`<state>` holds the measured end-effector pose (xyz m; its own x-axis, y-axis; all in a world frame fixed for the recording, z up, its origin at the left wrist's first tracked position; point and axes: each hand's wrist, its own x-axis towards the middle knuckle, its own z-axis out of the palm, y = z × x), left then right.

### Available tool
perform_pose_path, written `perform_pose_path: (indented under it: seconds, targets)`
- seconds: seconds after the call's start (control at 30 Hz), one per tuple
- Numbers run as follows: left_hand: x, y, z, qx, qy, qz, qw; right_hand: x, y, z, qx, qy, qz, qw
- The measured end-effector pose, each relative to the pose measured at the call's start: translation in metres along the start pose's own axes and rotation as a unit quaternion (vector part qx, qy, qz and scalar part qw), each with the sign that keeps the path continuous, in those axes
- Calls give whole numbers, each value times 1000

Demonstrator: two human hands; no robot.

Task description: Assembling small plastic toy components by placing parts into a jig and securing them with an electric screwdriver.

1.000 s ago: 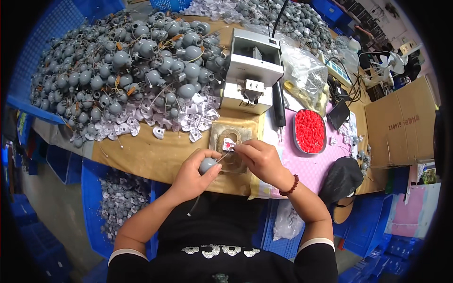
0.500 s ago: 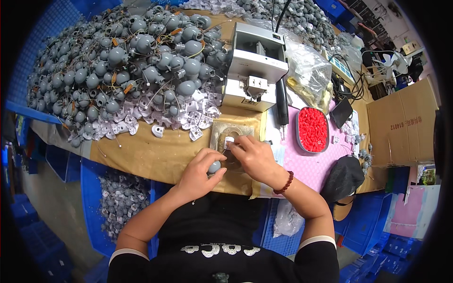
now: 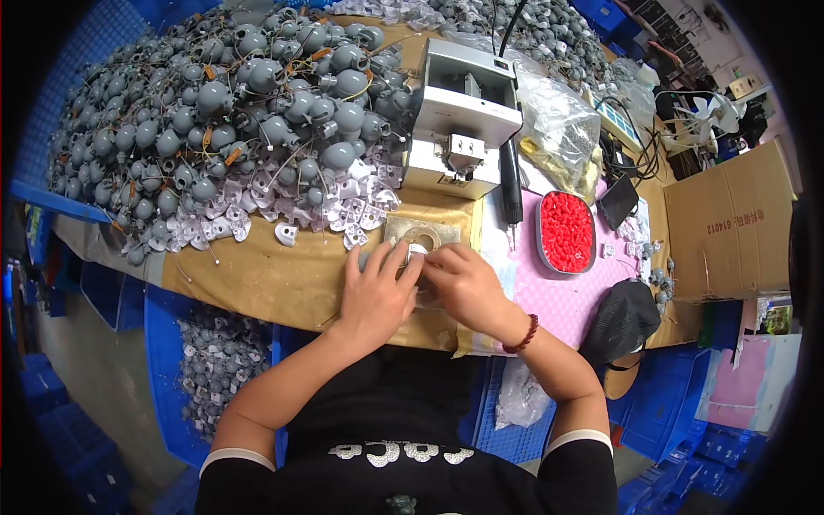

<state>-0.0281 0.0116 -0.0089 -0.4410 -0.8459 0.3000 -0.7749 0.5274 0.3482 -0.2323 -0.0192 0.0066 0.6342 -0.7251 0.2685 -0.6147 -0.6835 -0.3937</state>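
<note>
Both my hands meet over a square metal plate with a round recess [image 3: 445, 233] at the table's front edge. A small white plastic part [image 3: 417, 250] shows between their fingertips. My left hand [image 3: 378, 294] lies over it from the left, fingers bent and closed against the part. From the right, my right hand [image 3: 469, 288] pinches at the same part, thumb and fingers together. A bit of grey shows by the left fingers; the grey ball seen earlier is otherwise covered by my hands.
Grey ball-shaped housings with wires [image 3: 215, 99] are heaped at the left, with white plastic parts [image 3: 352, 215] before them. Beyond the plate stands a grey-white machine [image 3: 459, 112], beside a dark electric screwdriver [image 3: 511, 184]. Right lie a tray of red pieces [image 3: 566, 232] and a black cap [image 3: 622, 322].
My left hand has moved forward and turned palm down, covering the grey ball it held. The right hand has shifted slightly right and nearer to me, its fingers now touching the left's.
</note>
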Motion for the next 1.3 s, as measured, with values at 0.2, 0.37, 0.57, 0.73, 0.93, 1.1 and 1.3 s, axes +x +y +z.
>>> perform_pose_path:
  seconds: [0.2, 0.37, 0.57, 0.73, 0.93, 1.1, 1.3]
  targets:
    - [1, -7, 8, 13, 14, 26, 1000, -31, 34, -37, 204, 52, 153, 966]
    - [3, -12, 15, 5, 39, 38, 998, -47, 28, -17, 150, 0, 143, 978]
    - [5, -11, 12, -16, 36, 41, 998, -53, 40, 4, 297, 78, 282, 909]
    - [7, -13, 14, -18, 50, 44, 998, -40, 42, 1, 668, 122, 323, 660]
    - [7, -15, 12, -21, 49, 52, 997, -18, 44, -1, 749, 67, 308, 582]
    - [6, -21, 14, -38, 65, 57, 995, 13, 30, 7, 436, 37, 311, 844]
    - [8, -21, 16, -57, 76, 54, 994, 11, 30, 31, 242, 82, 256, 932]
